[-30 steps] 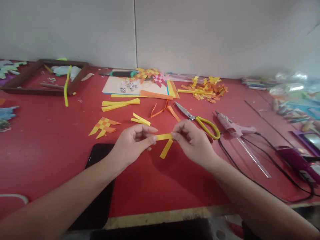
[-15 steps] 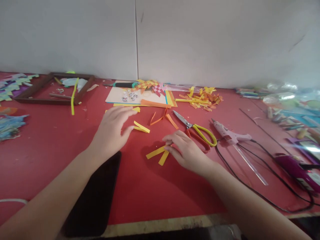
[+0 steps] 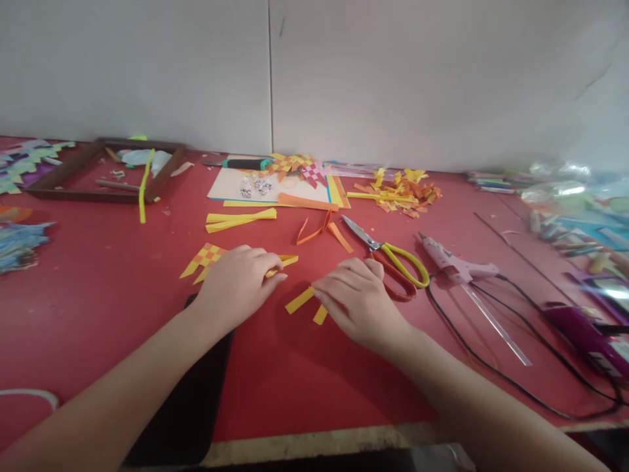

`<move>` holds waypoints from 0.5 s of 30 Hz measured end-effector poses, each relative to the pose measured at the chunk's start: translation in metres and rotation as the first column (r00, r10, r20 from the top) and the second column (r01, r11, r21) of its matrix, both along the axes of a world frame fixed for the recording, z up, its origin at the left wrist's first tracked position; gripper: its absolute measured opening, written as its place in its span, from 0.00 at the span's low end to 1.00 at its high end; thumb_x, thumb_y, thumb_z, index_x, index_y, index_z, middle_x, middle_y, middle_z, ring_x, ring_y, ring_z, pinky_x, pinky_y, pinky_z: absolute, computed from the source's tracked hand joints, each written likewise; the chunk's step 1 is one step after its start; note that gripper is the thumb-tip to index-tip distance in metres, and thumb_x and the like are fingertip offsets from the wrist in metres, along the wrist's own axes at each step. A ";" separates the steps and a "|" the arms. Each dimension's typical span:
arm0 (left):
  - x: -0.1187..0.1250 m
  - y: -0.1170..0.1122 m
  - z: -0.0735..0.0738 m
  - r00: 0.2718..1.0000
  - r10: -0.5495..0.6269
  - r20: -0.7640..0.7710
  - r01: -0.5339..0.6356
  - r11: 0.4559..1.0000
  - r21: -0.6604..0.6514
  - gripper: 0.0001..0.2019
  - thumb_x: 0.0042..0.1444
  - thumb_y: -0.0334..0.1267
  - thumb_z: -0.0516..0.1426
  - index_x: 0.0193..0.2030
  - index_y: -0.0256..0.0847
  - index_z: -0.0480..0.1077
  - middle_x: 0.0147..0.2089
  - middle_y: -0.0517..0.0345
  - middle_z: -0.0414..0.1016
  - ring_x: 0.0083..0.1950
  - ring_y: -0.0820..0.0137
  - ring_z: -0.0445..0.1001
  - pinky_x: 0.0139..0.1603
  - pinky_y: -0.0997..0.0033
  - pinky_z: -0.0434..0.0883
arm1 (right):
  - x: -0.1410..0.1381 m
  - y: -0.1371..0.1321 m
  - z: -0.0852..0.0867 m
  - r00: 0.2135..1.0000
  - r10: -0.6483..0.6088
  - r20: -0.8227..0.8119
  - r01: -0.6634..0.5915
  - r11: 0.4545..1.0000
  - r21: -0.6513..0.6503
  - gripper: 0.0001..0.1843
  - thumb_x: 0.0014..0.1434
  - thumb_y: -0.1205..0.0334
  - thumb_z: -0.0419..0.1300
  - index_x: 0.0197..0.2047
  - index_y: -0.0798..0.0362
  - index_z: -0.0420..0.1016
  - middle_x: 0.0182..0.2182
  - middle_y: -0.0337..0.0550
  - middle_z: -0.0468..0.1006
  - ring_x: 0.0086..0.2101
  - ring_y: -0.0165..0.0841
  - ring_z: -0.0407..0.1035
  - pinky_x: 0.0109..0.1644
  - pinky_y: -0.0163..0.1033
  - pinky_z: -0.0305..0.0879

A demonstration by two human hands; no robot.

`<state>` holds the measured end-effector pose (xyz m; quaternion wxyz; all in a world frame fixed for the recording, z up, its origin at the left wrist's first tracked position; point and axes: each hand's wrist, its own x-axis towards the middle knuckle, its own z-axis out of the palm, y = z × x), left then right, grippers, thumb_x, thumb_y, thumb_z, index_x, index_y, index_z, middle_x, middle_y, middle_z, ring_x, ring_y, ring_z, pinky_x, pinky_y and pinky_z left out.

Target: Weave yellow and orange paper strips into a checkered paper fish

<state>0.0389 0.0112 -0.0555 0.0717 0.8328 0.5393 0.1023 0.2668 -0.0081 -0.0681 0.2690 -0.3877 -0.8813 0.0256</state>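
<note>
My left hand (image 3: 240, 285) is closed around a folded yellow paper strip (image 3: 289, 260), whose end sticks out past the fingertips. Just left of that hand lies a yellow-and-orange checkered woven paper piece (image 3: 209, 254), partly covered by it. My right hand (image 3: 356, 298) pinches yellow paper strips (image 3: 299, 300), with two ends fanning out to the left and below. Scissors (image 3: 376, 246) with one yellow and one red handle lie beyond the right hand. Folded orange strips (image 3: 314, 229) and more yellow strips (image 3: 240, 219) rest behind both hands.
A pink glue gun (image 3: 455, 263) with its black cord lies at right. A black phone-like slab (image 3: 187, 406) is under my left forearm. Paper sheets (image 3: 230, 183), a green-handled cutter (image 3: 248, 164), a brown frame (image 3: 88, 195) and cut paper scraps (image 3: 407, 192) stand along the back.
My left hand has come down and nearer, closing on the folded yellow strip and turning it. The checkered piece now shows. My right hand keeps its strips, its fingers covering more of them.
</note>
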 end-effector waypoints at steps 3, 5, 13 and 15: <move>0.002 -0.002 -0.001 0.993 0.059 0.104 -0.051 0.996 -0.080 0.13 0.62 0.50 0.56 0.40 0.44 0.75 0.35 0.57 0.79 0.39 0.59 0.75 0.37 0.61 0.68 | -0.002 -0.002 -0.003 0.998 0.034 0.048 -0.033 0.999 -0.025 0.08 0.66 0.62 0.57 0.40 0.51 0.78 0.35 0.39 0.82 0.39 0.35 0.66 0.43 0.45 0.48; 0.001 -0.002 -0.001 0.979 0.104 0.175 -0.095 0.994 -0.062 0.17 0.63 0.53 0.55 0.45 0.44 0.75 0.36 0.56 0.79 0.40 0.59 0.75 0.38 0.61 0.70 | -0.001 -0.002 -0.005 0.994 0.058 0.089 -0.051 0.996 -0.070 0.08 0.66 0.61 0.57 0.40 0.50 0.79 0.37 0.40 0.81 0.40 0.36 0.66 0.43 0.45 0.47; -0.006 0.004 -0.012 0.994 -0.057 0.091 0.050 0.996 0.070 0.17 0.66 0.41 0.52 0.58 0.45 0.72 0.64 0.47 0.68 0.63 0.53 0.67 0.60 0.49 0.67 | 0.001 -0.002 -0.005 0.992 0.100 0.076 -0.087 0.982 -0.166 0.08 0.66 0.61 0.57 0.43 0.46 0.78 0.45 0.37 0.81 0.47 0.38 0.66 0.49 0.47 0.47; -0.005 0.004 -0.015 0.993 -0.087 0.077 0.083 0.995 0.057 0.16 0.66 0.38 0.52 0.57 0.44 0.73 0.58 0.48 0.73 0.58 0.54 0.70 0.57 0.51 0.70 | 0.000 -0.002 -0.005 0.993 0.098 0.064 -0.086 0.983 -0.164 0.07 0.65 0.61 0.57 0.42 0.47 0.78 0.45 0.37 0.82 0.48 0.38 0.67 0.50 0.47 0.47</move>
